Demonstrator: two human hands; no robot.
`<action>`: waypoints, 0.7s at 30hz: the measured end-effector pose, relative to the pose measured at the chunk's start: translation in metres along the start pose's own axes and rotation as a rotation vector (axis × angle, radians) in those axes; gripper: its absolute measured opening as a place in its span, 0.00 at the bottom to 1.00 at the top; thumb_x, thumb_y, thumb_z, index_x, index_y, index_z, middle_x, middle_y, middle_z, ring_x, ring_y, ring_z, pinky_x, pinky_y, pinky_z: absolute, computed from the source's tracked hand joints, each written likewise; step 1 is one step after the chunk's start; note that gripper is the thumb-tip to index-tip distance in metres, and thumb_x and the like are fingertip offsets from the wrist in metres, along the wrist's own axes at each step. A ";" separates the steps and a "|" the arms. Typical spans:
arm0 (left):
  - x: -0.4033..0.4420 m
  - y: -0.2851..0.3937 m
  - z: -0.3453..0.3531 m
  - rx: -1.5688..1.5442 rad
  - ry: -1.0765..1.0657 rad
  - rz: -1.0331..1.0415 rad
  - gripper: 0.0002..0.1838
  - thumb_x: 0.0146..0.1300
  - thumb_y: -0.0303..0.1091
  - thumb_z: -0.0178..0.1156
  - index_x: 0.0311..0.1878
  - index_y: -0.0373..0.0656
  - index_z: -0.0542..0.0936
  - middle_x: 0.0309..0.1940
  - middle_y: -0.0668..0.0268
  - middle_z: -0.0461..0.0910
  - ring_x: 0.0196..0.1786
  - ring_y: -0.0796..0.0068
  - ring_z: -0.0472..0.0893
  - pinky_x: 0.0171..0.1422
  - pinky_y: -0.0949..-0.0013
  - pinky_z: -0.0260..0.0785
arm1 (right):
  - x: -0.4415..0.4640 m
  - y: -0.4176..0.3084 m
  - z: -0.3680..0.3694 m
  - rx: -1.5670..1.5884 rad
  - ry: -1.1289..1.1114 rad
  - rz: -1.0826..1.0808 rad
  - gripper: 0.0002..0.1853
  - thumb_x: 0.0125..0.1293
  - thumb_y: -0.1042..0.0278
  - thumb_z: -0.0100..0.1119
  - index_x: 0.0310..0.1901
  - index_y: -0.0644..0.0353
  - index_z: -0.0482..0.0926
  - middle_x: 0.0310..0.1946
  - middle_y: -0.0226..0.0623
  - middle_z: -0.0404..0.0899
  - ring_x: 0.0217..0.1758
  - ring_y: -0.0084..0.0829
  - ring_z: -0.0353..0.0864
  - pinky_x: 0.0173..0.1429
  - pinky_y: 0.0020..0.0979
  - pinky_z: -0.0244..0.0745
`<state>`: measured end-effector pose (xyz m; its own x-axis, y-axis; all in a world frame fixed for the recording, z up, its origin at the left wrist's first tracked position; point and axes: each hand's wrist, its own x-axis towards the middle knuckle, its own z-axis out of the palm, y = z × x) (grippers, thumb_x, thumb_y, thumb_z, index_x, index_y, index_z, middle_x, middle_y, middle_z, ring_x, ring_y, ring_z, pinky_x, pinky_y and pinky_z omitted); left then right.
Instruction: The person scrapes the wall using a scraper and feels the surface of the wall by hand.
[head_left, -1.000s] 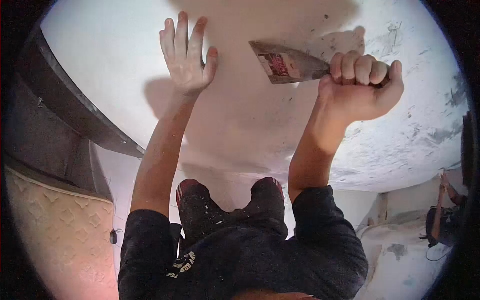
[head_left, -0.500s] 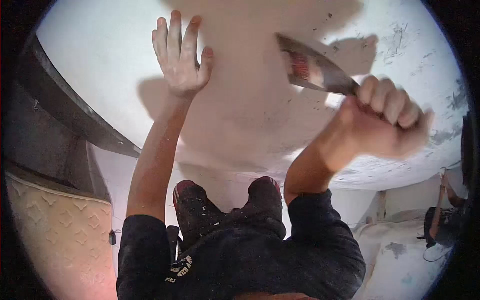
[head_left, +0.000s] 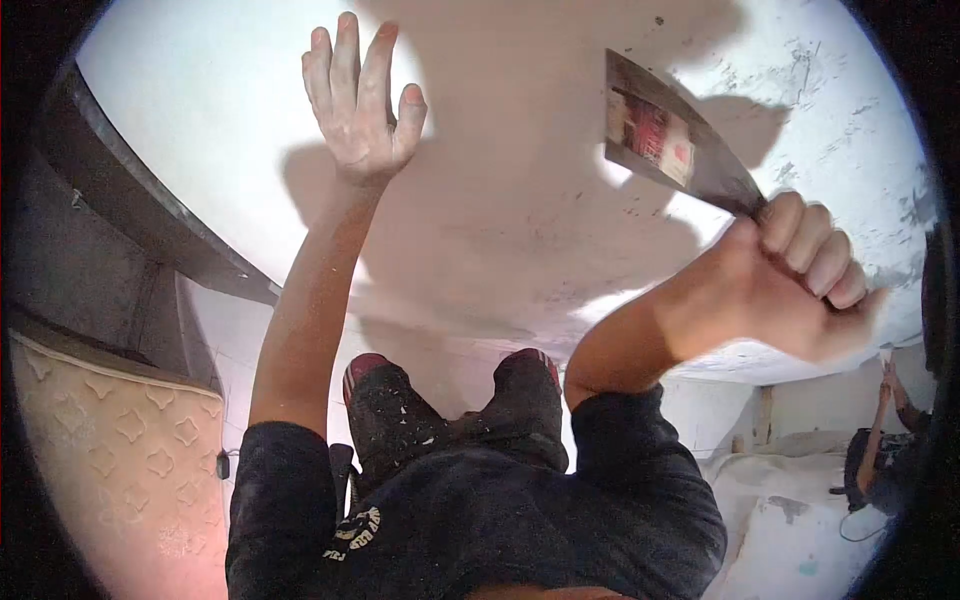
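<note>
Wall (head_left: 480, 230), right hand (head_left: 790, 285) round scraper (head_left: 685, 140)

Pretty sure I'm in somebody's home, like a bedroom in rough shape tbh. There's a quilted mattress (head_left: 125, 450) off to my left, but the pale wall (head_left: 460, 220) in front of me is all scuffed and patchy, my dark pants (head_left: 400, 415) have white specks on them, and I've got a scraper (head_left: 665, 135) in my right hand (head_left: 795, 285).

I see a pale wall (head_left: 210, 110) curving across twelve o'clock, brightly lit toward eleven and scuffed grey near two. A dark ledge (head_left: 150, 190) runs at ten, above a beige quilted panel (head_left: 120, 440) at eight.
</note>
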<state>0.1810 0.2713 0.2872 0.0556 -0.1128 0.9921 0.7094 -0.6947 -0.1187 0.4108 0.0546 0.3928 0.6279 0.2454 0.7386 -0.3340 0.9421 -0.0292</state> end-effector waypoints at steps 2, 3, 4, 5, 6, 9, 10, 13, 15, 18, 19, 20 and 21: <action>0.000 0.005 -0.004 -0.004 -0.019 -0.003 0.26 0.65 0.47 0.49 0.61 0.42 0.75 0.69 0.50 0.61 0.75 0.53 0.50 0.71 0.45 0.45 | 0.001 0.022 -0.017 -0.036 -0.198 -0.015 0.25 0.71 0.53 0.32 0.15 0.45 0.46 0.09 0.20 0.42 0.12 0.21 0.38 0.15 0.27 0.36; 0.002 0.009 -0.006 -0.005 -0.025 -0.010 0.26 0.65 0.46 0.49 0.62 0.43 0.73 0.70 0.51 0.60 0.76 0.52 0.49 0.73 0.44 0.43 | 0.000 0.019 -0.012 -0.119 -0.131 -0.003 0.24 0.69 0.54 0.35 0.14 0.44 0.47 0.08 0.19 0.43 0.11 0.20 0.38 0.15 0.26 0.36; 0.002 0.010 -0.008 0.000 -0.026 -0.004 0.26 0.65 0.46 0.49 0.62 0.43 0.73 0.70 0.51 0.60 0.76 0.52 0.49 0.73 0.44 0.43 | -0.001 0.019 -0.010 -0.200 -0.057 0.012 0.23 0.67 0.55 0.38 0.14 0.43 0.49 0.08 0.18 0.45 0.11 0.20 0.38 0.15 0.26 0.37; 0.003 0.015 -0.009 0.023 -0.043 0.018 0.27 0.62 0.40 0.49 0.63 0.39 0.70 0.70 0.50 0.59 0.75 0.50 0.50 0.73 0.43 0.42 | -0.001 0.010 -0.014 -0.191 -0.055 0.011 0.23 0.67 0.55 0.38 0.14 0.43 0.49 0.08 0.18 0.45 0.11 0.20 0.38 0.15 0.26 0.37; 0.005 0.014 -0.008 0.051 -0.052 0.042 0.28 0.60 0.35 0.48 0.64 0.35 0.67 0.70 0.49 0.57 0.74 0.48 0.51 0.74 0.42 0.42 | 0.000 0.000 -0.023 -0.022 -0.134 0.003 0.23 0.67 0.55 0.38 0.14 0.44 0.49 0.08 0.19 0.45 0.11 0.20 0.39 0.16 0.25 0.38; 0.004 0.016 -0.008 0.041 -0.083 0.037 0.29 0.58 0.34 0.49 0.64 0.35 0.67 0.71 0.49 0.56 0.75 0.46 0.50 0.75 0.42 0.40 | -0.014 0.022 -0.014 -0.189 0.007 0.010 0.23 0.67 0.56 0.37 0.13 0.43 0.50 0.07 0.19 0.48 0.11 0.19 0.40 0.16 0.25 0.40; 0.005 0.017 -0.006 0.033 -0.076 0.043 0.29 0.58 0.34 0.49 0.64 0.35 0.67 0.71 0.49 0.55 0.75 0.46 0.50 0.75 0.42 0.40 | -0.013 0.017 -0.013 -0.250 0.011 0.036 0.23 0.67 0.56 0.37 0.13 0.44 0.50 0.07 0.19 0.48 0.11 0.19 0.40 0.16 0.25 0.40; 0.002 0.018 -0.007 0.058 -0.078 0.015 0.29 0.58 0.35 0.48 0.65 0.35 0.67 0.71 0.49 0.56 0.75 0.46 0.50 0.75 0.42 0.40 | -0.004 -0.014 -0.031 0.201 -0.182 -0.001 0.25 0.72 0.53 0.33 0.15 0.48 0.52 0.08 0.23 0.46 0.10 0.20 0.42 0.13 0.26 0.40; 0.000 0.015 -0.009 0.058 -0.082 0.014 0.30 0.58 0.35 0.48 0.65 0.35 0.67 0.71 0.48 0.57 0.75 0.46 0.50 0.75 0.42 0.40 | -0.019 0.046 -0.026 -0.148 0.020 0.065 0.23 0.72 0.54 0.34 0.16 0.46 0.55 0.07 0.23 0.49 0.09 0.20 0.45 0.13 0.26 0.44; -0.001 0.017 -0.010 0.038 -0.080 0.029 0.30 0.58 0.35 0.48 0.65 0.35 0.67 0.70 0.47 0.58 0.75 0.46 0.51 0.75 0.42 0.39 | -0.030 0.053 -0.004 -0.358 0.380 0.055 0.23 0.72 0.55 0.34 0.16 0.44 0.56 0.06 0.20 0.49 0.08 0.20 0.46 0.13 0.24 0.45; 0.001 0.013 -0.008 0.040 -0.078 0.023 0.30 0.58 0.35 0.48 0.65 0.35 0.67 0.70 0.47 0.58 0.75 0.46 0.51 0.75 0.42 0.39 | -0.017 0.024 -0.017 -0.075 0.087 -0.010 0.23 0.71 0.56 0.34 0.15 0.43 0.55 0.07 0.19 0.48 0.09 0.20 0.44 0.14 0.24 0.44; 0.003 0.012 -0.008 0.045 -0.074 0.025 0.30 0.58 0.35 0.48 0.65 0.35 0.67 0.70 0.47 0.58 0.75 0.46 0.51 0.75 0.42 0.39 | -0.005 0.000 -0.033 0.193 -0.191 -0.061 0.23 0.70 0.56 0.33 0.14 0.43 0.54 0.07 0.18 0.47 0.10 0.19 0.42 0.15 0.24 0.42; 0.003 0.013 -0.008 0.054 -0.068 0.025 0.30 0.57 0.35 0.49 0.65 0.35 0.67 0.70 0.47 0.58 0.75 0.46 0.51 0.75 0.42 0.39 | -0.005 0.010 -0.028 0.297 -0.205 -0.098 0.23 0.69 0.57 0.32 0.13 0.42 0.51 0.08 0.17 0.45 0.10 0.20 0.40 0.16 0.24 0.40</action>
<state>0.1853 0.2562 0.2879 0.1199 -0.0793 0.9896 0.7443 -0.6525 -0.1425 0.4238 0.0686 0.3700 0.5228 0.0782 0.8489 -0.4880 0.8440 0.2228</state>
